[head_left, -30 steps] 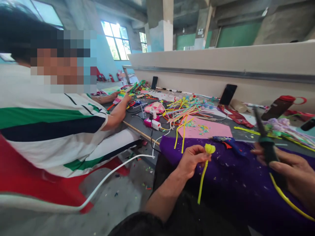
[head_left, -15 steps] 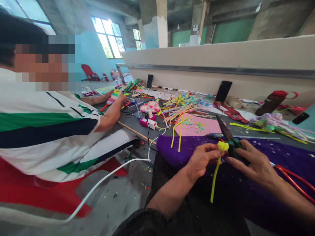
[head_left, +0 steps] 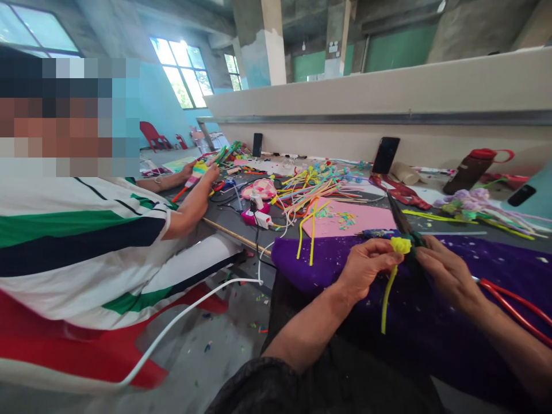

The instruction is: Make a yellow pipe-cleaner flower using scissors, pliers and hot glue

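Observation:
Pinched between the thumb and fingers of my left hand point(head_left: 366, 267) is a yellow pipe-cleaner flower point(head_left: 401, 246), its stem hanging down below the hand. My right hand point(head_left: 448, 270) is wrapped round the dark green handles of a pair of scissors point(head_left: 401, 221). Their dark blades point up and away, just behind the flower head; I cannot make out whether they touch it. Under both hands spreads a purple cloth point(head_left: 302, 259) flecked with bits. A red-handled tool point(head_left: 513, 303) lies right of my right wrist.
Two yellow strips point(head_left: 312, 233) lie by a pink sheet point(head_left: 366, 218) with small clippings. Behind are a heap of coloured pipe cleaners point(head_left: 328, 181), a phone point(head_left: 386, 155) and a brown bottle point(head_left: 469, 171). A white cable point(head_left: 202, 288) crosses on the left, near a seated co-worker point(head_left: 86, 230).
Both my hands have shifted slightly right with the flower and the scissors. The flower has turned a little, and the scissors' handles now sit more hidden behind my right fingers.

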### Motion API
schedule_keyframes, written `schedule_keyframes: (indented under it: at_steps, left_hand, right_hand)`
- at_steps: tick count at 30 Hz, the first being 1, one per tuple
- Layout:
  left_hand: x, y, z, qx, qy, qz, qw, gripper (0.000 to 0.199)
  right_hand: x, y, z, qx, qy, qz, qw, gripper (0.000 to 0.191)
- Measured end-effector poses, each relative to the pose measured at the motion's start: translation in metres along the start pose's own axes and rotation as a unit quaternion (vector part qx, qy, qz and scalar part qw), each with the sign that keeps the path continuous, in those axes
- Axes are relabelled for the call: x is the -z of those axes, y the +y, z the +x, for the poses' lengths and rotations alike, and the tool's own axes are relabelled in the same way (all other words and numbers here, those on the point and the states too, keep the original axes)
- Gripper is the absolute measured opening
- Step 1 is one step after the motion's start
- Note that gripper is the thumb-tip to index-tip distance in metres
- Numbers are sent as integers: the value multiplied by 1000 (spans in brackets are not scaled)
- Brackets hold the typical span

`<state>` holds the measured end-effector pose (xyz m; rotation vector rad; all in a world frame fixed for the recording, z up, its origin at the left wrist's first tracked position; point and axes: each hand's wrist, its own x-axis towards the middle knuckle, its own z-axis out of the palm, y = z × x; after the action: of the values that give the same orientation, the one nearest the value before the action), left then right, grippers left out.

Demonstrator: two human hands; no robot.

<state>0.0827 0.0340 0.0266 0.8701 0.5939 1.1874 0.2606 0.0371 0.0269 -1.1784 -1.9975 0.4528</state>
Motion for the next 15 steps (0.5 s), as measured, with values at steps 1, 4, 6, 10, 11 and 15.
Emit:
schedule_keyframes:
  at_steps: [1, 4, 6, 10, 11, 15]
  left_hand:
    - [0, 1, 2, 3, -4, 1, 1000, 32]
    - [4, 8, 6, 17, -22, 1, 1000, 34]
    - [7, 15, 10, 26, -36, 12, 999, 33]
    - [10, 30, 24, 43, -51, 50, 997, 33]
    - [10, 34, 30, 43, -51, 56, 996, 32]
    - [5, 44, 59, 43, -65, 81, 994, 32]
  right_hand:
    - [0, 1, 0, -11, -5, 23, 1000, 30]
    - [2, 1, 1, -47, -11, 84, 995, 28]
    - [4, 1, 3, -76, -9, 105, 992, 29]
    - [5, 10, 3, -134, 10, 128, 983, 30]
    - [4, 13, 3, -149, 17, 133, 980, 30]
    - [-1, 25, 1, -212, 44, 173, 961, 32]
